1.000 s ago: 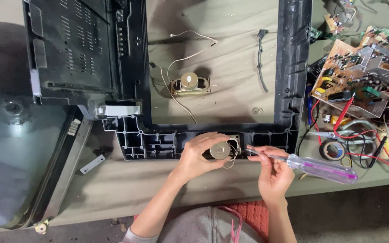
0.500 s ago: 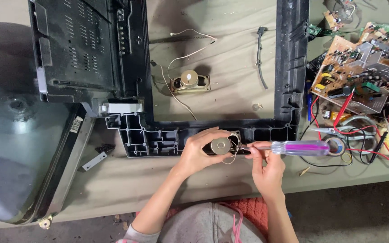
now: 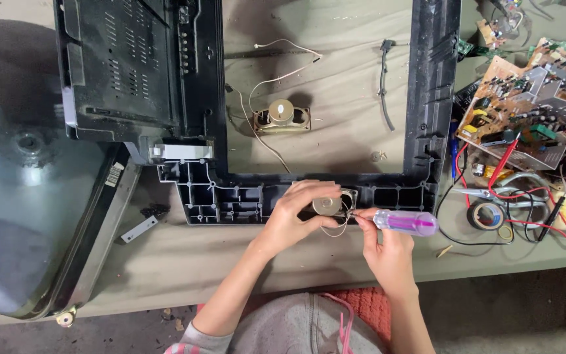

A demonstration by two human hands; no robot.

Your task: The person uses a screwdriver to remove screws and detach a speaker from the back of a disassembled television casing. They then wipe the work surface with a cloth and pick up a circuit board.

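at the frame's lower edge, left hand (image 3: pixel 296 213) grips speaker (image 3: pixel 327 206); right hand (image 3: pixel 388 252) apparently drives screwdriver (image 3: pixel 404 223).

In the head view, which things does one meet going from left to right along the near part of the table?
Grey picture tube → small metal bracket → left hand on a small speaker → right hand holding a purple-handled screwdriver → roll of black tape.

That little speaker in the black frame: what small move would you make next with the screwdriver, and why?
Probably seat the tip squarely and turn. The left hand steadies the small speaker in the black frame, and the right hand has the purple-handled screwdriver already at the speaker's right edge. Whether a screw sits there cannot be seen.
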